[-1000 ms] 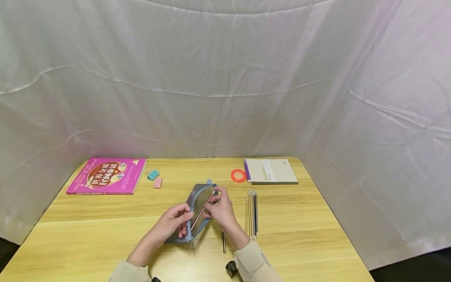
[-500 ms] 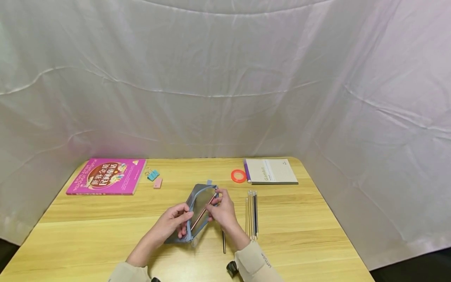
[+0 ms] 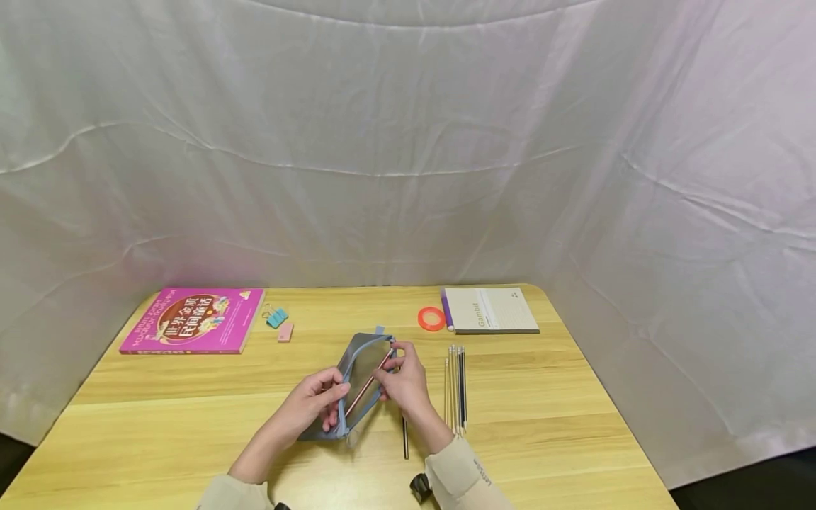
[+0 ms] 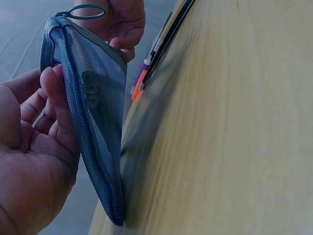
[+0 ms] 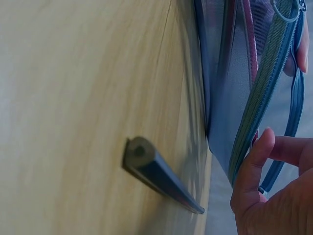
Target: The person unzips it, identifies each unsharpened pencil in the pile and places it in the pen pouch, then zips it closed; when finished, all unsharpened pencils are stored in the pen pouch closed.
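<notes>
A blue-grey mesh pencil pouch [image 3: 357, 379] is held unzipped at the middle of the table. My left hand [image 3: 312, 404] pinches its left zip edge between thumb and fingers, as the left wrist view [image 4: 49, 127] also shows. A dark red pencil [image 3: 365, 389] slants inside the mouth of the pouch, its upper end near the far right corner. My right hand [image 3: 403, 379] pinches this pencil by its upper part, fingertips right at the right zip edge. In the right wrist view the pencil [image 5: 250, 44] shows through the mesh, partly hidden by the zip.
A black pencil [image 3: 405, 440] lies beneath my right wrist, with several pencils [image 3: 456, 389] in a row right of it. Behind are a red tape roll [image 3: 431, 319], a notebook [image 3: 497, 309], a purple pen [image 3: 448, 309], a pink eraser [image 3: 285, 332], teal binder clips [image 3: 277, 316] and a magenta book [image 3: 191, 319].
My right hand has shifted slightly right, moving the pencil's upper end toward the pouch's right zip edge. My left hand and the pouch have stayed nearly still.
</notes>
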Demonstrator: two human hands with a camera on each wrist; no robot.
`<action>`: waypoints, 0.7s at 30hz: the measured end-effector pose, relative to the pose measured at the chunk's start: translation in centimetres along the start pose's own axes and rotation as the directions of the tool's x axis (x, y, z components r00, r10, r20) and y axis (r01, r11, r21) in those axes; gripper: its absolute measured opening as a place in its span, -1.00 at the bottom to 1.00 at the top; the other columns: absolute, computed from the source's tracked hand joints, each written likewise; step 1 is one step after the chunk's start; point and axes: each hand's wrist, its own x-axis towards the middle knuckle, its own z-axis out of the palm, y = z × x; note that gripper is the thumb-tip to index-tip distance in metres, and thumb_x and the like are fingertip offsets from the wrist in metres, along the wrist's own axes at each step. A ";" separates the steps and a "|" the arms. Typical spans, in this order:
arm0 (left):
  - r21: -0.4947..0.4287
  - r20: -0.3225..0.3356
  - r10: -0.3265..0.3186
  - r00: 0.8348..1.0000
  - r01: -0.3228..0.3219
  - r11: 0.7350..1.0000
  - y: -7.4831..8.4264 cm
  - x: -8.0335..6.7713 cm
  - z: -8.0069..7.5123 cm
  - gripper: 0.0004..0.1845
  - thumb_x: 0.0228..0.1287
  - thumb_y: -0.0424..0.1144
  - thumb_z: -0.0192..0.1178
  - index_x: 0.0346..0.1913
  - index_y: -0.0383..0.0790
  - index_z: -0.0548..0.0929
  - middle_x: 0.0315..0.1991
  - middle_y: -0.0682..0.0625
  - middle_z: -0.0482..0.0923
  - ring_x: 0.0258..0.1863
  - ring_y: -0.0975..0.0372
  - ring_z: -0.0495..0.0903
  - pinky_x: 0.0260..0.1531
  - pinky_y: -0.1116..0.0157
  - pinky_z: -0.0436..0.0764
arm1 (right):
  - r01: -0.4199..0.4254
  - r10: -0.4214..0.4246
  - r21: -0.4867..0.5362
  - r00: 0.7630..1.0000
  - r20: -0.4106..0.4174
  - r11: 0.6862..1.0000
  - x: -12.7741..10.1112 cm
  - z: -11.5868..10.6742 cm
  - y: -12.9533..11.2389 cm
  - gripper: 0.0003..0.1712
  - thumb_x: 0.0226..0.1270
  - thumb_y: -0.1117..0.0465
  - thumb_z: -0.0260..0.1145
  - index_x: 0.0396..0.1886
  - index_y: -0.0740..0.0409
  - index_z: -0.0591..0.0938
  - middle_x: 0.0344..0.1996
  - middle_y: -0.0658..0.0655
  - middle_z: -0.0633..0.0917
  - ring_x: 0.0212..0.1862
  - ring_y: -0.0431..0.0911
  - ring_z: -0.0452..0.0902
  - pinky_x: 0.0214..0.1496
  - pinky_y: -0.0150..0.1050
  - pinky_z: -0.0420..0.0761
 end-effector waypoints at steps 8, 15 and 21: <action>-0.001 -0.005 -0.008 1.000 0.008 1.000 0.1 0.0 0.1 -0.68 0.61 -0.22 0.10 -0.18 -0.50 0.41 -0.56 0.02 0.48 -0.61 0.33 0.53 -0.64 0.42 0.57 | -0.002 0.002 -0.018 1.000 -0.005 1.000 0.0 -0.1 -0.1 -0.25 0.20 0.49 0.46 0.38 0.23 0.40 -0.15 0.26 0.61 -0.64 -0.18 0.48 -0.64 -0.32 0.62; -0.006 -0.001 -0.007 1.000 0.007 1.000 0.0 0.0 0.1 -0.68 0.61 -0.21 0.10 -0.18 -0.48 0.41 -0.56 0.04 0.50 -0.61 0.34 0.53 -0.64 0.43 0.57 | 0.013 -0.013 -0.046 1.000 -0.014 0.999 0.1 -0.2 0.0 -0.25 0.18 0.49 0.47 0.37 0.25 0.42 -0.17 0.26 0.63 -0.67 -0.20 0.46 -0.63 -0.27 0.65; -0.008 -0.010 -0.027 1.000 0.027 1.000 0.1 0.0 0.1 -0.69 0.61 -0.17 0.11 -0.18 -0.41 0.43 -0.55 0.07 0.51 -0.61 0.33 0.54 -0.64 0.44 0.57 | 0.021 -0.021 -0.042 1.000 -0.015 0.999 0.1 -0.3 -0.1 -0.26 0.18 0.50 0.46 0.36 0.24 0.43 -0.18 0.24 0.63 -0.65 -0.19 0.48 -0.60 -0.22 0.69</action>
